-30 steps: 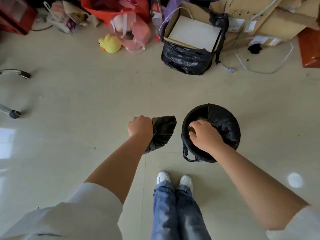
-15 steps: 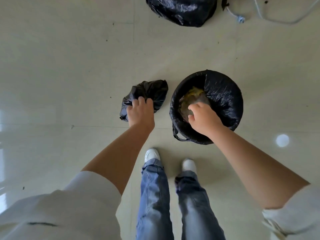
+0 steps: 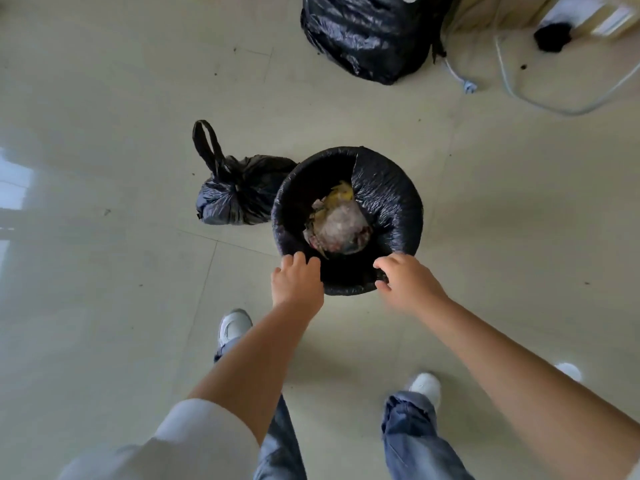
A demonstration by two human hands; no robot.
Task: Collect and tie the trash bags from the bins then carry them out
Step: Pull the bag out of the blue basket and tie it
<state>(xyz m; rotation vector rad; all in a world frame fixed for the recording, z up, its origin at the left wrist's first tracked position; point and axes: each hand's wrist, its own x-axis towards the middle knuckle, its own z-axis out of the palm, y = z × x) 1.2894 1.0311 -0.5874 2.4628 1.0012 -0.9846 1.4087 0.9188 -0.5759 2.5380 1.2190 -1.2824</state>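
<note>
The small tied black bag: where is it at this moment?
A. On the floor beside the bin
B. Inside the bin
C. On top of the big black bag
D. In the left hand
A: the small tied black bag lies on the floor against the left side of the bin, while both hands, the left hand and the right hand, are at the bin's near rim.

A round bin [image 3: 347, 220] is lined with thin, crinkled black plastic film with a slight sheen, and clear wrinkled plastic wrap [image 3: 341, 227] lies inside it. Beside it sits a small knotted bag [image 3: 235, 195] of the same glossy, creased black plastic, and a larger one [image 3: 367, 36] farther off. The floor [image 3: 104, 98] is smooth, pale, polished tile reflecting light.
</note>
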